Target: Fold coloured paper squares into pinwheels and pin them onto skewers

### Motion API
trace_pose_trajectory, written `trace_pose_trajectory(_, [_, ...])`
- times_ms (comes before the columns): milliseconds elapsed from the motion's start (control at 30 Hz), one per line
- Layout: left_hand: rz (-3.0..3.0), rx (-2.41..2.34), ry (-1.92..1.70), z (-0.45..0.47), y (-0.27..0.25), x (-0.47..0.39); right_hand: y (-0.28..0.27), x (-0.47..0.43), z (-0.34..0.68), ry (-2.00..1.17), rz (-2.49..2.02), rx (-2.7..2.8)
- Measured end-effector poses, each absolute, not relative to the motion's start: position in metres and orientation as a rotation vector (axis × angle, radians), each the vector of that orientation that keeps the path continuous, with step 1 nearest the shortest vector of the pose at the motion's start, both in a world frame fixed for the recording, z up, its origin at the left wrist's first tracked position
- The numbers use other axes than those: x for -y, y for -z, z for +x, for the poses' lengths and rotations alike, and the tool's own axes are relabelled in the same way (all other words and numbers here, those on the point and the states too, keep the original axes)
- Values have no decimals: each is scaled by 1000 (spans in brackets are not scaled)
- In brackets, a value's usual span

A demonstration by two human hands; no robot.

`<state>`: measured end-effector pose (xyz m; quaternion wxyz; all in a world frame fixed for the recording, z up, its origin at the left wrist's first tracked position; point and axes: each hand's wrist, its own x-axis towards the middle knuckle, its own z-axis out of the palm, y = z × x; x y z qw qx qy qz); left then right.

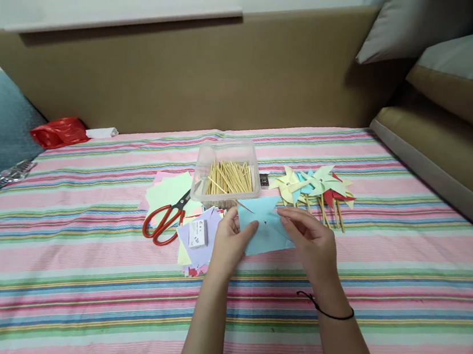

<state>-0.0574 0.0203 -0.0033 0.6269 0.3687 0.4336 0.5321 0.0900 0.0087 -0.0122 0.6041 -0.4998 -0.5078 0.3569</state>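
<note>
A light blue square of paper (260,237) with slits cut in from its corners is held up between my hands. My left hand (232,237) grips its left side, thumb on top. At the upper right, my right hand (305,231) pinches the paper's edge between thumb and fingers. A small dark spot shows near the sheet's middle. Just left of my left hand lies a stack of coloured paper squares (213,254) with a small white box (198,234) on it. Beside the stack rest red-handled scissors (163,224).
Behind my hands stands a clear plastic box (204,167) of thin wooden sticks (232,177). Several paper pinwheels (322,182) on sticks lie to its right, near a small dark packet (264,180). Pale green sheets (169,192) lie left. A red plastic bag (61,131) sits far left.
</note>
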Motion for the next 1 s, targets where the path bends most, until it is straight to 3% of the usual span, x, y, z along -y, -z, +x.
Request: trace_pose_trajectory(1000, [900,-1029,-1276,-57,2,-22,20,-12,90,-644,-1138,1345])
